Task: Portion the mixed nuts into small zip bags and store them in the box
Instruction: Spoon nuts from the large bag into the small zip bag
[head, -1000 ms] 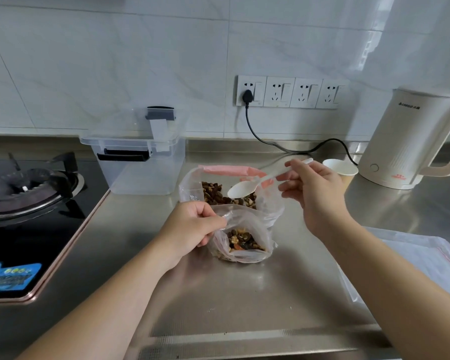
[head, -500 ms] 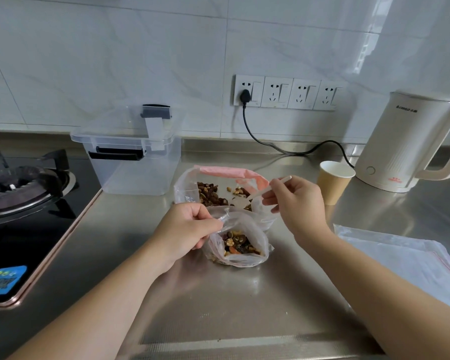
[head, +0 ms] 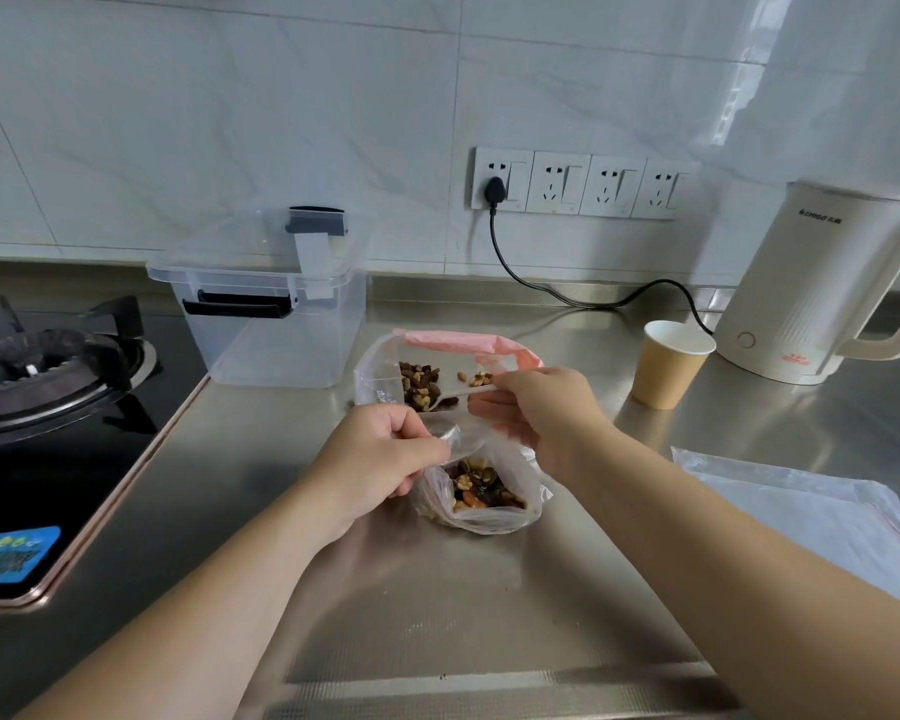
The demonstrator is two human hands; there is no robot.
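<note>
One small zip bag (head: 481, 491) stands on the steel counter (head: 437, 615), partly filled with mixed nuts (head: 481, 492). The left hand (head: 380, 462) pinches its open rim with curled fingers. Just behind it sits one larger bag (head: 380, 376) with a pink zip strip, also open and holding a bigger heap of nuts. The right hand (head: 536, 413) grips the handle of one white plastic spoon (head: 458, 394), whose bowl dips into the nuts of the larger bag. One clear box (head: 276, 335) with dark latches stands further back to the left, its lid resting on top; nothing can be seen inside it. One paper cup (head: 668, 371) stands to the right, beside one cream kettle (head: 822, 288). A flat pile of empty zip bags (head: 822, 517) lies at the right edge; their number cannot be told
</note>
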